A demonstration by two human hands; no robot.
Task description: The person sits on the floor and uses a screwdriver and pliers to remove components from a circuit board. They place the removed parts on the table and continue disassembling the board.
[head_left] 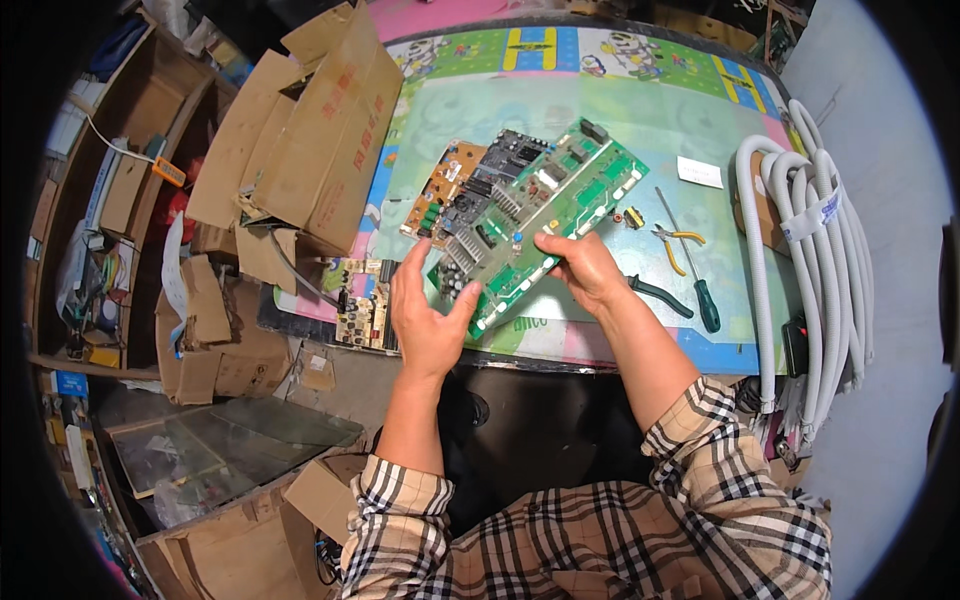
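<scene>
A long green circuit board with capacitors, heat sinks and white connectors is raised diagonally between my two hands. My left hand grips its lower-left end, thumb on the face. My right hand holds its lower-right edge, thumb on top. Behind it are an orange-brown board and a dark board, partly hidden. A beige board lies left of my left hand. Black-handled pliers, yellow-handled pliers, a green screwdriver and a small yellow component lie to the right.
The mat-covered table has a large cardboard box at left and a white paper slip at right. Coiled white hoses stand by the right wall. Wooden shelves, more cartons and glass panes occupy the left.
</scene>
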